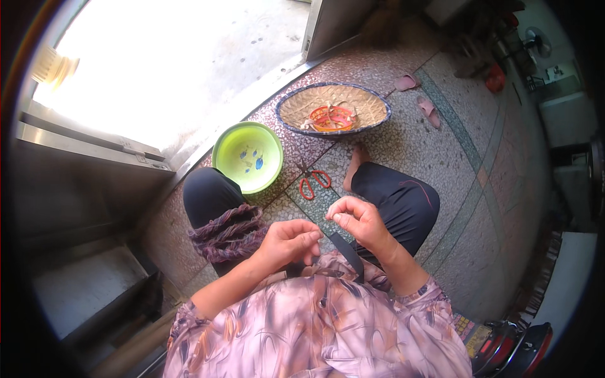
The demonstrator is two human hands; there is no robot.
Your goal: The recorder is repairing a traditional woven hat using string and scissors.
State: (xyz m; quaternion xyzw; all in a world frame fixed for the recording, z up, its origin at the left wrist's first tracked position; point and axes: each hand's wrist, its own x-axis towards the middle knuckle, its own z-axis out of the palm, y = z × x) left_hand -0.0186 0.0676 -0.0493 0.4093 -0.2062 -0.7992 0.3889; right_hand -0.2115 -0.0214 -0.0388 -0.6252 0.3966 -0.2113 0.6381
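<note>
Purple, ropy yarn hank [228, 234]: fuzzy twisted strands, draped over dark-trousered left leg [207, 192].
Left hand [291, 242]: thumb and forefinger nearly closed; contents cannot be told.
Red-handled scissors [313, 172]: on speckled stone floor [498, 252].
Right hand [358, 220]: fingertips pinched; any hold too fine to tell.

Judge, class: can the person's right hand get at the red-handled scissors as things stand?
Probably yes: the scissors lie on the floor just beyond the right hand, with nothing visible between, though its pinched fingers would need to open.

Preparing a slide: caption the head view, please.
Left hand and right hand close together, red-handled scissors and green basin beyond.
</note>
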